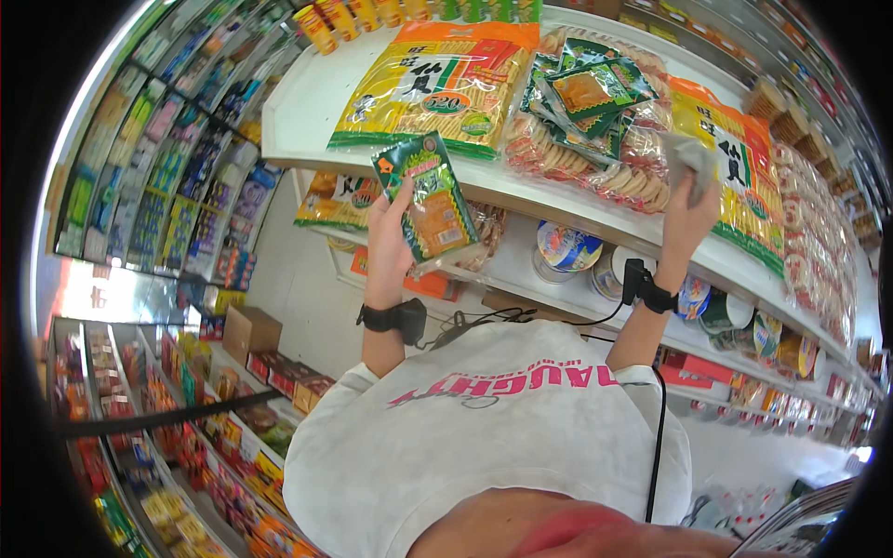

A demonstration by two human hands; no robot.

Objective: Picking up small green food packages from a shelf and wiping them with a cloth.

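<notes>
My left hand (390, 231) grips a green snack packet (433, 206) by its left edge, thumb on its front. The packet is held up in front of the white shelf (302, 116). A greyish cloth (689, 156) is bunched in my right hand (694, 200), up against a large yellow and orange bag of crackers (741, 191). Between my hands, several more green packets (588, 93) lie heaped on clear bags of round crackers (642, 158). Another big yellow cracker bag (437, 88) lies flat on the shelf beyond my left hand.
Yellow tubes (316, 30) stand along the shelf's far left. Instant-noodle tubs (569, 246) fill the tier below. Packed product racks (158, 195) line the left side, with a cardboard box (251, 332) nearby. A black cable (658, 446) hangs by my right arm.
</notes>
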